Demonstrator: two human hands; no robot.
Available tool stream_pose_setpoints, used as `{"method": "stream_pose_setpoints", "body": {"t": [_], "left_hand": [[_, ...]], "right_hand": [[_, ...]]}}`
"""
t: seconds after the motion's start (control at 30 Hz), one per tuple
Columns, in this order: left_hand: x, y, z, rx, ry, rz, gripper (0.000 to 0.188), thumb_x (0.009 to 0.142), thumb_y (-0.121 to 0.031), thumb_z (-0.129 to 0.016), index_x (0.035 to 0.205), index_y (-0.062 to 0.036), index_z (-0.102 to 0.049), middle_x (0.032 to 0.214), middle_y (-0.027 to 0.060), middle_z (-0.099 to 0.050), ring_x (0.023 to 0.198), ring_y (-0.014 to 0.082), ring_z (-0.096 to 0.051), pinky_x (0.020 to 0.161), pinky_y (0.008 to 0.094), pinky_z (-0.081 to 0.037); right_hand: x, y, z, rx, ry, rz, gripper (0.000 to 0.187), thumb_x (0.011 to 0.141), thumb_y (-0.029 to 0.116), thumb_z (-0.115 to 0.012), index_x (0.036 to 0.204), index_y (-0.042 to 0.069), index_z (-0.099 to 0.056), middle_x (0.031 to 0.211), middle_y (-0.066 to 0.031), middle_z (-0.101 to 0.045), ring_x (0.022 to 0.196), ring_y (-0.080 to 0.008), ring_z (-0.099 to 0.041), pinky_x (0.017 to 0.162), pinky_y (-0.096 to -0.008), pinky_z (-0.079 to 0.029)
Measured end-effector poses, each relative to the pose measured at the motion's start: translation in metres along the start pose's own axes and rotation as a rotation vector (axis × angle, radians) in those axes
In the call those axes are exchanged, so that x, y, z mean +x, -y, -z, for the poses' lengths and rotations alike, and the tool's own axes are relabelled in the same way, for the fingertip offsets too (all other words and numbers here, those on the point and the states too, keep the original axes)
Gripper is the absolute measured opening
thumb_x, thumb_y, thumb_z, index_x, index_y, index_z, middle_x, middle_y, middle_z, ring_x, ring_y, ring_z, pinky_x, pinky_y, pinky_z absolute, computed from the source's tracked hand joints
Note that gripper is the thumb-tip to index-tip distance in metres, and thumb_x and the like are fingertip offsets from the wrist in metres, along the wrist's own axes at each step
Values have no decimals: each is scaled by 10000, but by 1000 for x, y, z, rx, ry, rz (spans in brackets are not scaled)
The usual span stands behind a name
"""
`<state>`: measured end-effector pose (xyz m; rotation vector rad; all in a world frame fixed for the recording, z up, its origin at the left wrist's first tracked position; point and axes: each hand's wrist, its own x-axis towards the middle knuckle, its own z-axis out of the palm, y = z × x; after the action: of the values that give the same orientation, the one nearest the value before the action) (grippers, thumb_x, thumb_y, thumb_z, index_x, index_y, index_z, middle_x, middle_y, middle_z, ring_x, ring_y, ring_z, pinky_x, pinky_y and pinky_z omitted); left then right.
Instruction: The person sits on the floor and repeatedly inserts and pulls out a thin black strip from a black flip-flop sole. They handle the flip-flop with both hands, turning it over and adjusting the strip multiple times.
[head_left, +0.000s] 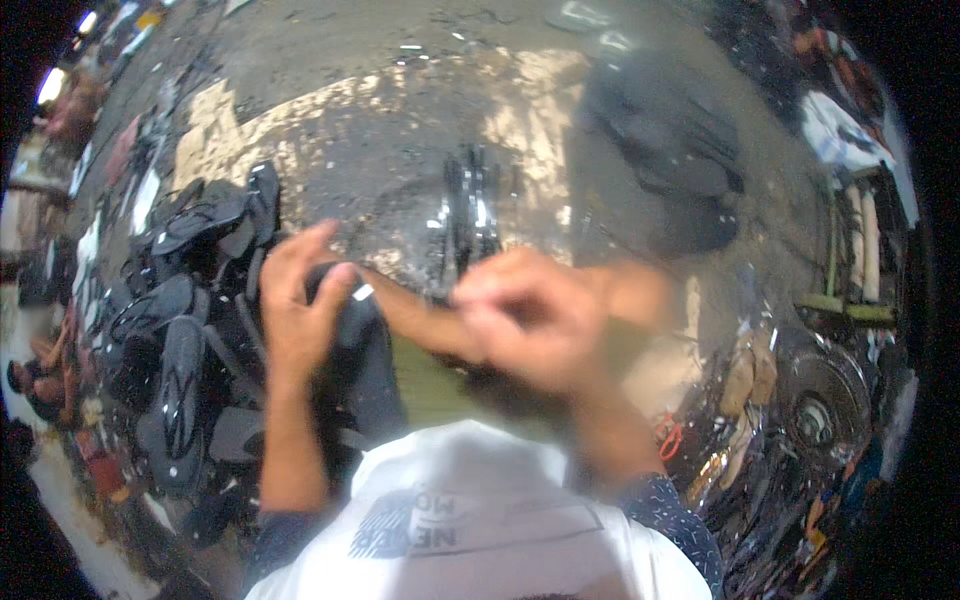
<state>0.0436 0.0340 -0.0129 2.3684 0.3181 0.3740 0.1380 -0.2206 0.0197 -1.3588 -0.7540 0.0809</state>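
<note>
My left hand [298,310] is closed round the upper end of a dark grey flip-flop sole [362,350], thumb on one side and fingers on the other. The sole stands tilted over my lap, its lower part in shadow. To the right of it my right hand [530,315] is raised and blurred, its fingers curled together; whatever they hold, if anything, cannot be made out. Beyond my hands, glossy black straps [468,210] lie in a bunch on the floor. Left of my left hand is a heap of black flip-flops [180,390], some with straps fitted.
A blurred stack of dark footwear or soles [670,160] lies at the far right. Worn brown cardboard [530,110] covers part of the floor [400,30]. On the right are an orange-red handle loop [669,437], a round wheel-like object [820,412] and dark clutter. A person [45,375] sits at the left.
</note>
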Motion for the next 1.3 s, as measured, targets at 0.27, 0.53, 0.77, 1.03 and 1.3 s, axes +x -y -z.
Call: {"method": "stream_pose_setpoints", "body": {"t": [0.27,0.53,0.77,1.03,1.3], "left_hand": [[-42,37,1,280,107,-8,660,858,-252,-759,1425,-37,-499,1463,225,-509,1369,385,-479,1149,453,-356],[-58,-18,28,-501,13,666,438,886,-188,-730,1258,16,-622,1120,64,-706,995,180,-665,924,323,-513],[-21,-55,-4,-736,-44,260,343,932,-33,-702,1266,10,-634,1160,43,-688,1017,137,-654,927,302,-531],[-24,-57,-14,-228,-147,-13,365,826,-41,-744,1181,12,-679,887,65,-735,830,113,-680,786,272,-546],[-24,-70,-18,-132,-5,-130,506,875,-14,-694,1366,19,-579,1078,175,-733,948,237,-738,845,335,-568]], "right_hand": [[10,53,37,807,613,384,282,992,133,-640,1150,-96,-684,1098,-292,-680,899,-369,-702,726,-441,-586],[31,47,18,515,634,314,132,960,15,-609,1024,-21,-720,978,-189,-731,746,-244,-706,645,-294,-590],[9,-11,-41,-298,112,-78,118,868,88,-748,928,22,-670,819,-115,-689,684,-246,-685,610,-352,-554],[7,-4,-42,-590,137,65,144,837,101,-725,884,49,-600,789,-112,-634,727,-312,-662,637,-426,-548],[5,-15,-39,-604,78,112,131,861,93,-702,910,36,-595,800,-141,-625,735,-337,-655,665,-434,-546]]}}
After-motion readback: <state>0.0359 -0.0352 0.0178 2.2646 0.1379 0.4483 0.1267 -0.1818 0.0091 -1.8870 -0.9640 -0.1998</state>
